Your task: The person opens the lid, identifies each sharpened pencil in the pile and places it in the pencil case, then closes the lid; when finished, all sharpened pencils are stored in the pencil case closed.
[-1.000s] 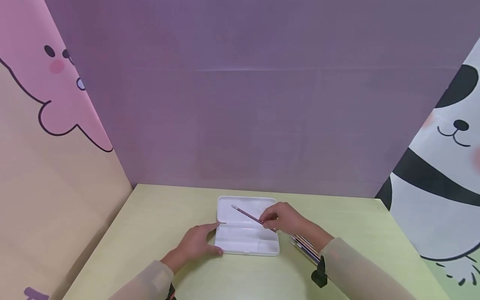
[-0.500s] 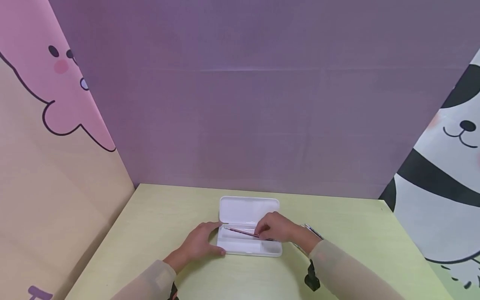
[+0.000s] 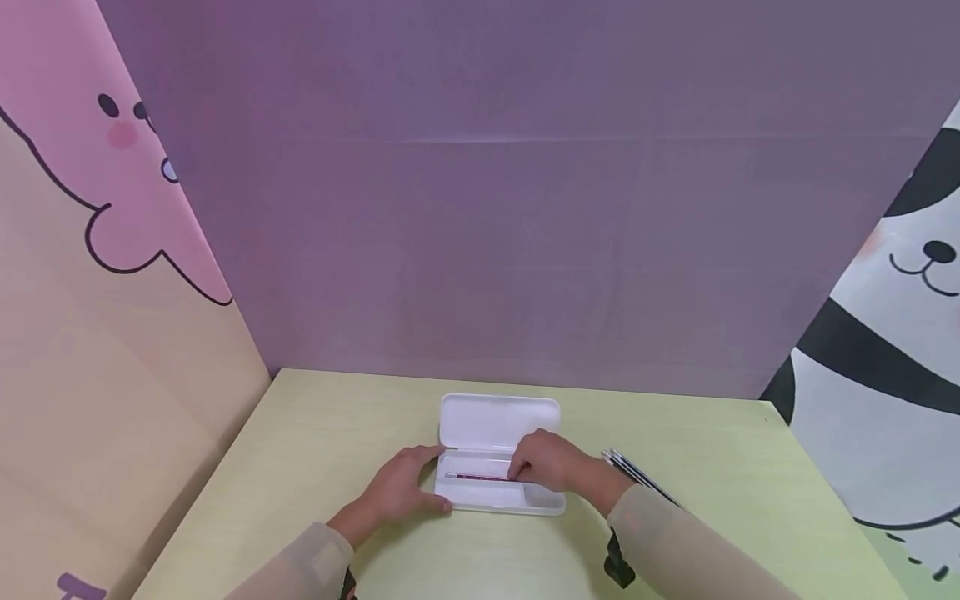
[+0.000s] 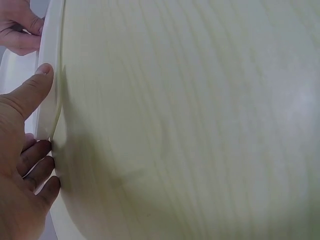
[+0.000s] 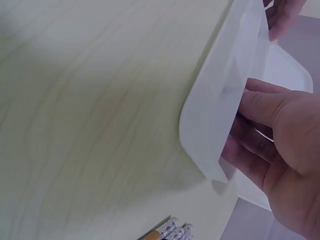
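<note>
A slim dark-red pencil (image 3: 476,477) is lying in the rear compartment of an open white box (image 3: 480,498), its long axis running left to right and its pale end pointing left, while the curled fingers (image 3: 521,467) of the right hand (image 3: 553,461) are covering its right part, so I cannot tell whether they are pinching it. The left hand (image 3: 397,487) is grasping the box's left end between thumb and fingers. The smooth, round-cornered box is resting on a wood-grained tabletop (image 3: 360,417), with more pencils (image 3: 639,475) lying slantwise to its right.
</note>
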`<state>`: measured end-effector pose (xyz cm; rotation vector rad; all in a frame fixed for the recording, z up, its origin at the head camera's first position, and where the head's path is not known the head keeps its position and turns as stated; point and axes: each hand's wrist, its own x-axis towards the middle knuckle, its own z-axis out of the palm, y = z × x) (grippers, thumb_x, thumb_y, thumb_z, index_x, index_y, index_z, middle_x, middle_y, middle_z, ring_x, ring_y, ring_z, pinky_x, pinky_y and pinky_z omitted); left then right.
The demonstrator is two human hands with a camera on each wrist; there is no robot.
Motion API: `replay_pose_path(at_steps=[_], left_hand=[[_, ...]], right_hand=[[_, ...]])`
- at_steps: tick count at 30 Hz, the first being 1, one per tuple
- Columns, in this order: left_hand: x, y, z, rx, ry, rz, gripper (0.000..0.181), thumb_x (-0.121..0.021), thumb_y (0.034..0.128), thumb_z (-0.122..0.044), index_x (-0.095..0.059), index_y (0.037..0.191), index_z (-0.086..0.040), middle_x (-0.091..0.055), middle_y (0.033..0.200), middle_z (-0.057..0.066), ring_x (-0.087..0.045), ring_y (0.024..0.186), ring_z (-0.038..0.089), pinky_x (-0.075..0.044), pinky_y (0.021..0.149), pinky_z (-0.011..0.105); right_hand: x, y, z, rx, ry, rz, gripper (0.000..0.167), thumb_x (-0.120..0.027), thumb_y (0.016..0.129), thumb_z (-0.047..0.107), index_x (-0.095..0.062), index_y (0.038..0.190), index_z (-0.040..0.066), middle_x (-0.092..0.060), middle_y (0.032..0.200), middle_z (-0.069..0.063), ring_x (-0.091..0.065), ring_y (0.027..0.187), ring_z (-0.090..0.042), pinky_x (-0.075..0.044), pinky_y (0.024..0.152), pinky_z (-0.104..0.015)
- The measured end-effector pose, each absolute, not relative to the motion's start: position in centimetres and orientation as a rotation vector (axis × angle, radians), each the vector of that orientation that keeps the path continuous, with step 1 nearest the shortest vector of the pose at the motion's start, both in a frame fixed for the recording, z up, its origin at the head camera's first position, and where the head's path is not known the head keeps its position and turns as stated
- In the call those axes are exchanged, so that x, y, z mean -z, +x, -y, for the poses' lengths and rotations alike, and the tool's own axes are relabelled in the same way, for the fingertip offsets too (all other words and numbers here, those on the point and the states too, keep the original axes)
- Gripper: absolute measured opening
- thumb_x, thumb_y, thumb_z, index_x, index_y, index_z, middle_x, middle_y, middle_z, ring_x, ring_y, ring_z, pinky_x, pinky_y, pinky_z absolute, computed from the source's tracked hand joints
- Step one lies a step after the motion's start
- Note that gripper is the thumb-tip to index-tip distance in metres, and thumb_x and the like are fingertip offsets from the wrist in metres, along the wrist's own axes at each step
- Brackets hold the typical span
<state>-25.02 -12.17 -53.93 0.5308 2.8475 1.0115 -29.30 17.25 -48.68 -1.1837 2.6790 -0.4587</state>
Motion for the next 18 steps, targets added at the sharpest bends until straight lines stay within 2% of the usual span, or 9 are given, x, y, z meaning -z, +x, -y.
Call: replay_pose_path(at_steps=[9,18], left_hand=[[53.7,-24.8,11.9,-1.018,0.52,-2.852,0.096,-0.093,0.071,-0.043,-0.051,0.15,-0.007,-0.057,0.148,0.015,-0.05,0.138,0.038,-0.041,0.116,0.056],[53.7,-24.7,12.0,-1.009,0.519,-2.856,0.096,-0.093,0.0713,-0.043,-0.051,0.15,-0.008,-0.057,0.148,0.015,-0.051,0.137,0.039,-0.042,0.115,0.057]], right_hand=[[48.7,-29.1,-17.8,0.521,-1.128,-2.683,0.013,-0.079,0.088,0.006,-0.084,0.093,0.016,-0.078,0.092,0.005,-0.068,0.086,-0.006,-0.058,0.078,-0.024],[48.0,-28.9,-20.3,0.72,-1.082,-2.678,0.012,-0.075,0.092,0.008,-0.08,0.103,0.009,-0.077,0.098,0.002,-0.065,0.087,-0.007,-0.059,0.081,-0.028]])
